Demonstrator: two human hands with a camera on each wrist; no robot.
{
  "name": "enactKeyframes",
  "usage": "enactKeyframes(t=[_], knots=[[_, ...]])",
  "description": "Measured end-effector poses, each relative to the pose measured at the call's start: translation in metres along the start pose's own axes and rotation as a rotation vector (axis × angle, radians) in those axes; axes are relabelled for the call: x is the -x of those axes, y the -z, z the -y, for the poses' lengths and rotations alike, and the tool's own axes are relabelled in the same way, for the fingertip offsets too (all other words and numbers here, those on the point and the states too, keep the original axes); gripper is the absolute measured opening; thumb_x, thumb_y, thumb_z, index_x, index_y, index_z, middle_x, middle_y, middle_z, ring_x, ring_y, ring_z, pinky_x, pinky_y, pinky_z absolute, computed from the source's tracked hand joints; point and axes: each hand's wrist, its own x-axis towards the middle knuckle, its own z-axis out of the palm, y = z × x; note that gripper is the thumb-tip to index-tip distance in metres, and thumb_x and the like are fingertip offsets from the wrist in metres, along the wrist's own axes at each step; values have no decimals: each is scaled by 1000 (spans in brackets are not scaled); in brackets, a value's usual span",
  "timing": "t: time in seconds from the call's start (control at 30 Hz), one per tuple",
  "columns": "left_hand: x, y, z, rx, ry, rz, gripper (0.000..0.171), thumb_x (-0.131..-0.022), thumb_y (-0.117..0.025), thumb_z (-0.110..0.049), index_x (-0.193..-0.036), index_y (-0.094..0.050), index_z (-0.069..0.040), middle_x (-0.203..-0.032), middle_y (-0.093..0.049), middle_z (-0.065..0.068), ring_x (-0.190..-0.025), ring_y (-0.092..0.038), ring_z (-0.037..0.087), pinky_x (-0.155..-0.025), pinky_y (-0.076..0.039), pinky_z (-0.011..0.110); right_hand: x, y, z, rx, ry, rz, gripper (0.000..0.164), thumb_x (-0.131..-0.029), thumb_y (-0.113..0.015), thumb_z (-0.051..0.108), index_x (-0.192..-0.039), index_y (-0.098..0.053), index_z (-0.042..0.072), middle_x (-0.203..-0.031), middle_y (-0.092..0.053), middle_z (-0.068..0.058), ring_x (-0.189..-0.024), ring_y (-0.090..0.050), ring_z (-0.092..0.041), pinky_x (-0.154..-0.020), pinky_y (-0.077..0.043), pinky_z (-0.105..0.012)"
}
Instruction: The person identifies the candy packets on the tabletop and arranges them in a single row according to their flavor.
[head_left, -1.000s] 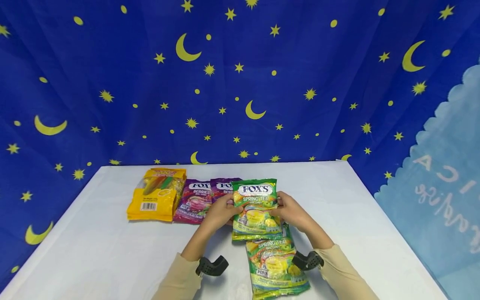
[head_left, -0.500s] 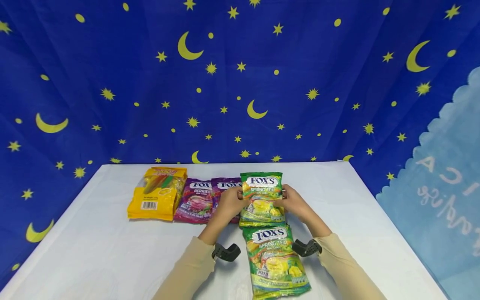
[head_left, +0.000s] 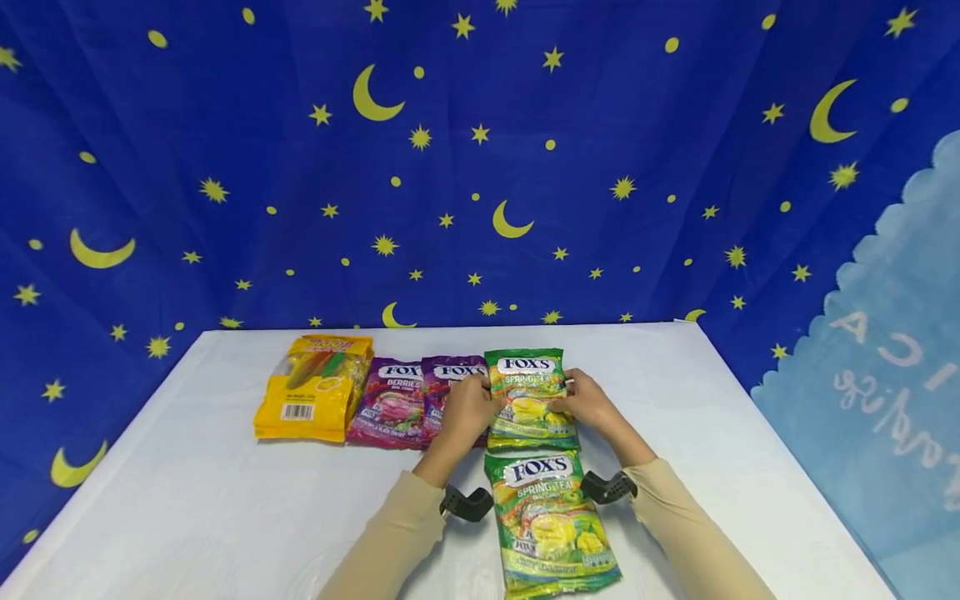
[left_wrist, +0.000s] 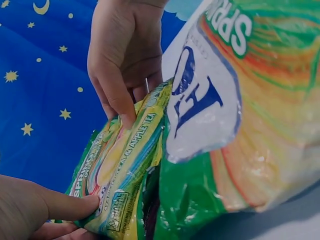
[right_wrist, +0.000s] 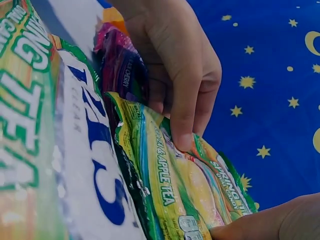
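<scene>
A green bag of spring tea candy (head_left: 527,392) lies at the right end of a row of bags in the head view. My left hand (head_left: 467,410) grips its left side, thumb on the front. On the opposite side my right hand (head_left: 590,403) pinches the edge, its thumb also on the front. Both thumbs press the same bag (left_wrist: 120,160) in the left wrist view; its back is hidden. Just in front, a second green candy bag (head_left: 551,525) lies flat between my forearms, untouched by either hand.
Two purple bags of berry candy, one on the left (head_left: 390,404) and one partly behind my left hand (head_left: 438,404), lie side by side. Left of them is a yellow candy bag (head_left: 307,408). The white table (head_left: 187,500) ends at a blue star-patterned curtain (head_left: 480,167).
Both hands have carried the held green bag back and slightly right, off the second bag's top, and lowered it beside the purple bags. The second bag's upper part now shows.
</scene>
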Motion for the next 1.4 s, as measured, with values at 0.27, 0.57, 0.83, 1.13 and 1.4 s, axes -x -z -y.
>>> enactKeyframes(t=[0.27, 0.57, 0.83, 1.13, 1.4], knots=[[-1, -3, 3, -38, -7, -25, 25, -80, -79, -15, -94, -68, 2, -62, -56, 3, -53, -49, 15, -49, -42, 28, 1, -1, 2, 46, -17, -36, 55, -82, -72, 6, -127, -45, -11, -84, -53, -13, -73, -49, -22, -63, -41, -32], [0, -5, 1, -80, -8, -45, 24, -80, -79, -15, -93, -68, 2, -75, -63, 7, -64, -57, 18, -56, -49, 33, 0, -3, 0, 79, -27, -47, 54, -81, -72, 9, -126, -48, -11, -93, -55, -14, -81, -52, -24, -71, -44, -35], [6, -8, -3, -215, -109, -140, 40, -78, -81, -17, -109, -66, 4, -96, -61, 17, -79, -63, 30, -65, -54, 43, 3, -3, -3, 58, -32, -63, 61, -83, -69, 11, -133, -43, -12, -117, -57, -26, -105, -56, -36, -91, -45, -48], [36, 12, 0, -269, -230, -141, 25, -81, -72, -4, -105, -69, -2, -94, -66, 10, -80, -64, 23, -61, -53, 35, 22, 6, -5, 0, -23, -2, 64, -81, -73, 11, -135, -44, -8, -121, -54, -23, -107, -55, -34, -73, -53, -36], [75, 35, 11, -75, -137, 150, 13, -92, -65, -12, -97, -68, 0, -63, -57, -5, -51, -51, 8, -47, -42, 23, 58, 17, -9, -45, -17, 80, 53, -86, -71, 11, -130, -46, -7, -112, -56, -18, -91, -60, -25, -67, -55, -37]])
